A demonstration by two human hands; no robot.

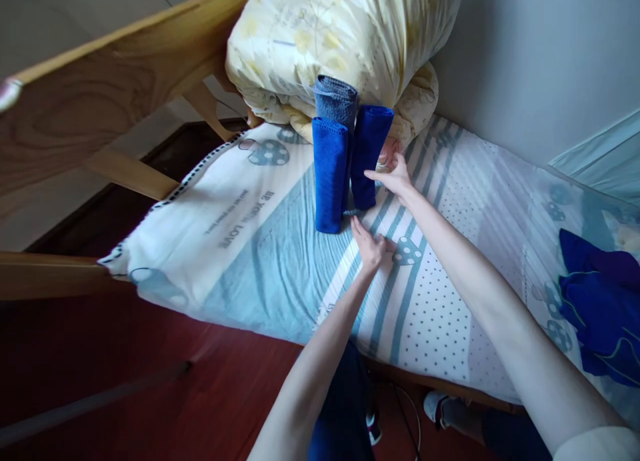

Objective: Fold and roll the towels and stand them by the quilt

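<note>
The right hand (pixel 396 178), fingers open, touches the right blue roll (pixel 371 148); the left hand (pixel 371 250), fingers open, is near its base.

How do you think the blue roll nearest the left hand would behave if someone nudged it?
The left blue roll looks tall and narrow, so a sideways push may tip it. Its sides look like soft folded cloth, so it would probably dent under the fingers and be unlikely to break.

Two hands (pixel 383 211) reach toward rolled blue cloths (pixel 331 174) standing upright.
</note>
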